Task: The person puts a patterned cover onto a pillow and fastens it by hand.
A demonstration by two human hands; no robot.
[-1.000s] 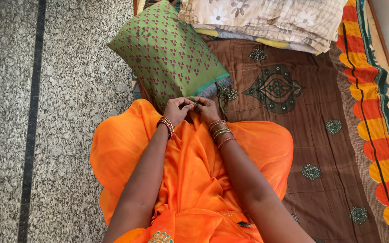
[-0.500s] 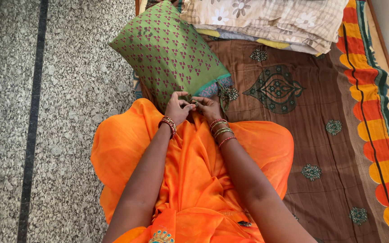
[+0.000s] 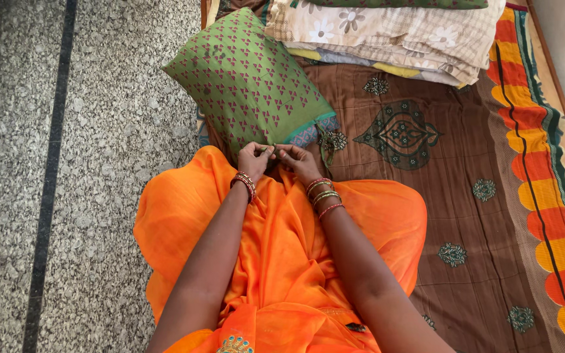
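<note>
Seated at the edge of a bed, a person in orange drapery works at the open end of a green pillow (image 3: 250, 78) patterned with small maroon triangles, which lies tilted across the bed's near corner and partly overhangs the floor. The left hand (image 3: 254, 160) and the right hand (image 3: 297, 161) meet at the pillow's lower edge, fingertips curled together and pinching the cover's hem where a teal border (image 3: 308, 129) shows; whatever fine thing lies between the fingers, a tie or a fastening perhaps, is too small to make out. The step in hand appears to be closing or securing the pillow cover at its mouth, and the next move would seem to call for a steady two-handed pinch on the hem with the fabric kept taut (the loose orange cloth (image 3: 276, 248) in the lap lies just beneath and could get caught up). The bed carries a brown bedspread (image 3: 426, 216) with dark medallions and a scalloped border of orange, red and yellow along its far side; folded floral and checked blankets (image 3: 387, 33) are stacked just beyond the pillow. To the left runs a speckled grey stone floor (image 3: 112, 163) crossed by dark inlaid strips.
</note>
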